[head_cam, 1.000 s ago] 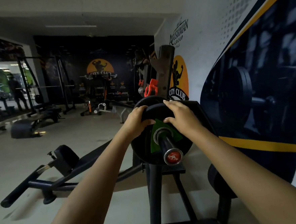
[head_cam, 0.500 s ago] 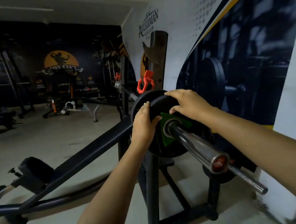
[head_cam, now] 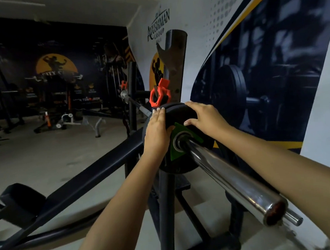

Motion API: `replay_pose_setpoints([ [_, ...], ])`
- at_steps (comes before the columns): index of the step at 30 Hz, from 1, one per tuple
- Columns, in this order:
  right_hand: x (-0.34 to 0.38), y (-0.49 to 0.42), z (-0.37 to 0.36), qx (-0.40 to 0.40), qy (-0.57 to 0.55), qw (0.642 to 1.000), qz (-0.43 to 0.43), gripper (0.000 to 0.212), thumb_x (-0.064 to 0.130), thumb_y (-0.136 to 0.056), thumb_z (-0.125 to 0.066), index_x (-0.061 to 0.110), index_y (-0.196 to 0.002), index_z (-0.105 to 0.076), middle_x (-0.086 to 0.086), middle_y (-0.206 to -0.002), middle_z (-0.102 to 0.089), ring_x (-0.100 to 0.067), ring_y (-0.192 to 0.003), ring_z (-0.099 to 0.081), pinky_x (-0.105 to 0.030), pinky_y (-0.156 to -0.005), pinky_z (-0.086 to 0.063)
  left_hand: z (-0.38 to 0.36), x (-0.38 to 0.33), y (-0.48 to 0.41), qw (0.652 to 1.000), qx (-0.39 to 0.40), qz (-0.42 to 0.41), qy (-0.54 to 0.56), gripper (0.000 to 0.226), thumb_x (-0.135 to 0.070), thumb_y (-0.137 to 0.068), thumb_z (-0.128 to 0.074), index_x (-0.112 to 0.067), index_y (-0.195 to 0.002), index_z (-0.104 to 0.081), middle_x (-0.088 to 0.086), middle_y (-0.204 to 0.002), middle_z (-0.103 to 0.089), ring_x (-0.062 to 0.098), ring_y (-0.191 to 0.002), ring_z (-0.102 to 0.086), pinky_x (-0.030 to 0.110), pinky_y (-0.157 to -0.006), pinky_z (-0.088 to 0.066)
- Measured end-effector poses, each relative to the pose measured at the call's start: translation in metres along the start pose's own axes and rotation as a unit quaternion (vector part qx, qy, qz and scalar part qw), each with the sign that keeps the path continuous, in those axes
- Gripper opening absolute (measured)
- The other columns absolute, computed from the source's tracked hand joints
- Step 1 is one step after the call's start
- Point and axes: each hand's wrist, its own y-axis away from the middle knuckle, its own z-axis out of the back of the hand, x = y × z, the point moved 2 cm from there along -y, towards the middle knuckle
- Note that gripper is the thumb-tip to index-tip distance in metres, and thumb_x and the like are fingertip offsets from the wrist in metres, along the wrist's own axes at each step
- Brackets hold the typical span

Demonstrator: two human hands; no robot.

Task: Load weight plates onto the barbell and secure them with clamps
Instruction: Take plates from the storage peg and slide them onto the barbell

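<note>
A black weight plate (head_cam: 176,114) with a green centre label sits on the chrome barbell sleeve (head_cam: 228,181), far in near the rack upright. My left hand (head_cam: 157,133) lies flat against the plate's left face, fingers together and pointing up. My right hand (head_cam: 202,116) grips the plate's upper right rim, thumb on the front face. An orange clamp (head_cam: 159,96) sits just behind the plate, by the upright. The sleeve's end (head_cam: 274,212) points toward me at lower right.
The bench rack's upright (head_cam: 172,65) and frame (head_cam: 166,212) stand under the bar. An inclined bench pad (head_cam: 90,180) stretches left. The printed wall (head_cam: 263,69) is close on the right. Other gym machines (head_cam: 66,116) stand across the floor at the back.
The plate has slid further in along the sleeve, leaving more bare chrome toward me. My left hand went from gripping the rim to pressing flat. The view swung right and closer.
</note>
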Motion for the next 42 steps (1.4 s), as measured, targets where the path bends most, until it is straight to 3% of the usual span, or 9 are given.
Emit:
replay_pose_setpoints([
  [11,-0.007,-0.016,-0.010,0.021,0.039,0.999,0.026,0.066,0.025,-0.083,-0.065,0.014,-0.140,-0.032,-0.009,-0.148,-0.037,-0.028,-0.132,-0.040,-0.041,-0.104,-0.037,-0.005,0.003,-0.012,0.999,-0.004,0.005,-0.034,0.062,-0.010,-0.088,-0.056,-0.004,-0.141,-0.025,0.015,-0.149,-0.030,0.025,-0.142,-0.020,0.033,-0.115,-0.017],
  [20,0.022,0.030,0.023,0.068,0.133,0.986,0.071,0.066,0.027,-0.089,-0.057,0.014,-0.144,-0.023,-0.009,-0.152,-0.028,-0.023,-0.140,-0.027,-0.037,-0.113,-0.026,0.032,-0.026,0.023,0.997,0.013,-0.029,-0.069,0.064,-0.023,-0.087,-0.059,-0.002,-0.140,-0.028,0.018,-0.146,-0.036,0.028,-0.139,-0.026,0.034,-0.114,-0.020],
  [29,0.104,0.152,0.049,0.037,0.158,0.984,0.067,0.059,0.027,-0.089,-0.055,0.016,-0.141,-0.030,-0.007,-0.149,-0.034,-0.023,-0.140,-0.027,-0.033,-0.114,-0.020,0.112,-0.047,0.136,0.991,0.043,-0.086,-0.091,0.066,-0.026,-0.083,-0.063,-0.003,-0.138,-0.033,0.018,-0.142,-0.041,0.032,-0.136,-0.032,0.041,-0.111,-0.027],
  [42,0.227,0.307,0.012,0.054,0.147,0.987,0.042,0.052,0.031,-0.088,-0.054,0.020,-0.136,-0.039,-0.004,-0.143,-0.044,-0.024,-0.134,-0.036,-0.040,-0.109,-0.027,0.234,-0.017,0.310,0.977,0.128,-0.065,-0.160,0.065,-0.038,-0.088,-0.052,-0.014,-0.142,-0.025,0.009,-0.152,-0.027,0.024,-0.143,-0.016,0.039,-0.116,-0.013],
])
